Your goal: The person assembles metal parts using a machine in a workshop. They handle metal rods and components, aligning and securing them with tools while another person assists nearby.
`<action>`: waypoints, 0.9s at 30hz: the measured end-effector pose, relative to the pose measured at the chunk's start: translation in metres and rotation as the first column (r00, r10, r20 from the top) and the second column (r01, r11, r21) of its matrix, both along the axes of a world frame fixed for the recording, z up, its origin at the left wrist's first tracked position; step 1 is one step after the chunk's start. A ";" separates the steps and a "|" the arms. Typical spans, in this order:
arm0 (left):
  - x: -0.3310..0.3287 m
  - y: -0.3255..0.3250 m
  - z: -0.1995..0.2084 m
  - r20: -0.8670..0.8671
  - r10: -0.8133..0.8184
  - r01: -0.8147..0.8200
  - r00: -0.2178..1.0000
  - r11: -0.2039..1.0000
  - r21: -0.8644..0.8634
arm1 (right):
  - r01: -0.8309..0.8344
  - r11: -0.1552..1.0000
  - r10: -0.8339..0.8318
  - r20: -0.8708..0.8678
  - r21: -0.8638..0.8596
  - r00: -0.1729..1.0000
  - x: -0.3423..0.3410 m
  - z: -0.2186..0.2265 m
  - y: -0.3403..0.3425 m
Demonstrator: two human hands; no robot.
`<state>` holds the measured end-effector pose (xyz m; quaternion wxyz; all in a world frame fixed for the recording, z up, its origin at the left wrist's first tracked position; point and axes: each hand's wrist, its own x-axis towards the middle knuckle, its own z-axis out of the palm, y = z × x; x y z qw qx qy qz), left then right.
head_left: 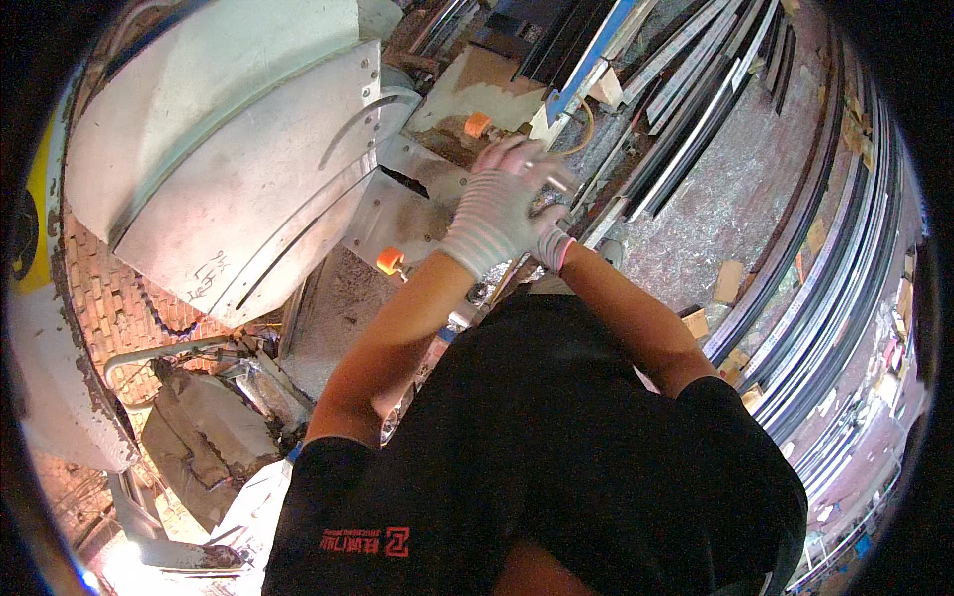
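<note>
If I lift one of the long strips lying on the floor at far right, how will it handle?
The long strips look slim for their length, so one would probably sag or whip at its ends. Their shiny surfaces suggest it may slide against its closely packed neighbours.

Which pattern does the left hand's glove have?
The left glove is whitish with narrow greyish stripes across; the head view shows it.

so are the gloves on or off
On: pale ribbed gloves cover the left hand and the right hand, ending near the wrists, with bare forearms beyond.
</note>
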<state>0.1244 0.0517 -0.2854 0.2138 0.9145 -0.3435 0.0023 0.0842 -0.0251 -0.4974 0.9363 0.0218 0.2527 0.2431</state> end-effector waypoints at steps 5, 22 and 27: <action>0.017 -0.056 -0.034 0.017 -0.154 0.144 0.988 0.956 0.256 | 0.228 0.974 -0.228 -0.091 -0.011 0.969 -0.007 0.018 -0.003; 0.065 -0.053 -0.037 -0.270 -0.291 0.392 0.918 0.761 0.516 | 0.334 0.059 0.626 0.295 -0.941 0.721 -0.024 -0.060 -0.003; 0.072 -0.059 -0.026 -0.422 -0.229 0.415 0.877 0.804 0.426 | -0.057 0.225 0.605 0.093 -0.973 0.790 -0.032 -0.021 0.007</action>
